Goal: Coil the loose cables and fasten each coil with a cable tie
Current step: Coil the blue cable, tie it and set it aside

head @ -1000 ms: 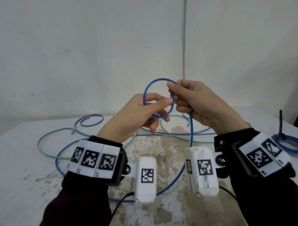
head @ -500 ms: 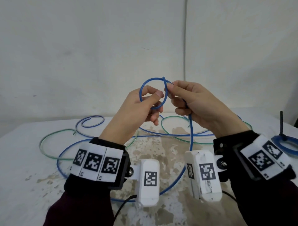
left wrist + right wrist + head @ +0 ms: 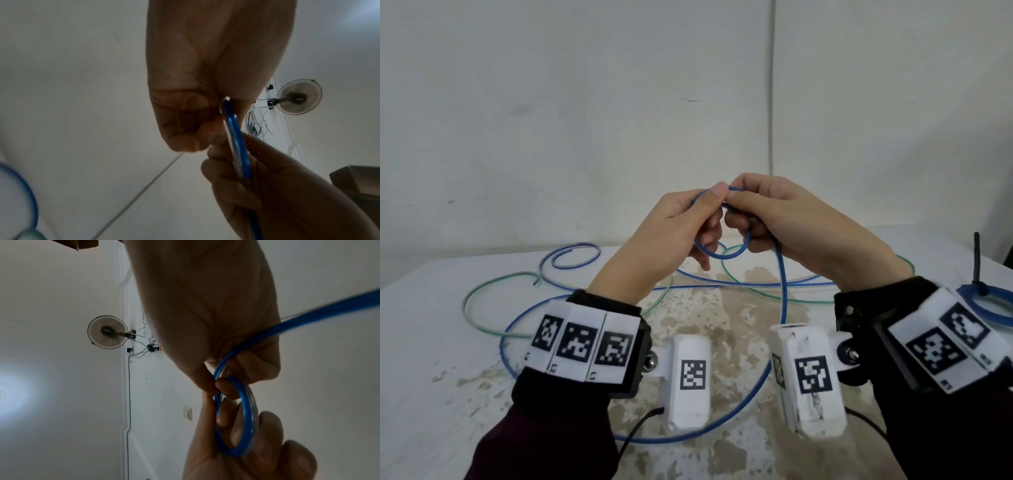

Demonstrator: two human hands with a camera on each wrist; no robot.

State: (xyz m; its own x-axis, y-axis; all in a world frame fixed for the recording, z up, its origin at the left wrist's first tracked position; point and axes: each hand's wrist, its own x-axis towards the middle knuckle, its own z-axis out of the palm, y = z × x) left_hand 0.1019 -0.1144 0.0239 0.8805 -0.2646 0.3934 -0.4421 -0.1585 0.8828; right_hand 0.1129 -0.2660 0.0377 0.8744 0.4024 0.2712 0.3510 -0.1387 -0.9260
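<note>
A long blue cable runs up from the table to a small loop held in the air between both hands. My left hand pinches the top of the loop with thumb over fingers. My right hand pinches the same spot from the right, its lower fingers curled through the loop. In the right wrist view the blue loop rings the fingers of my right hand, and my left hand holds it from below. The left wrist view has the blue cable running between my left hand and my right hand.
A green cable lies loose across the stained white table, crossing the blue one. At the right edge lies a blue coil with a black cable tie standing up from it. A wall stands close behind the table.
The loop stood upright above my fingers; it now hangs below the pinch. Both hands have closed together and risen slightly.
</note>
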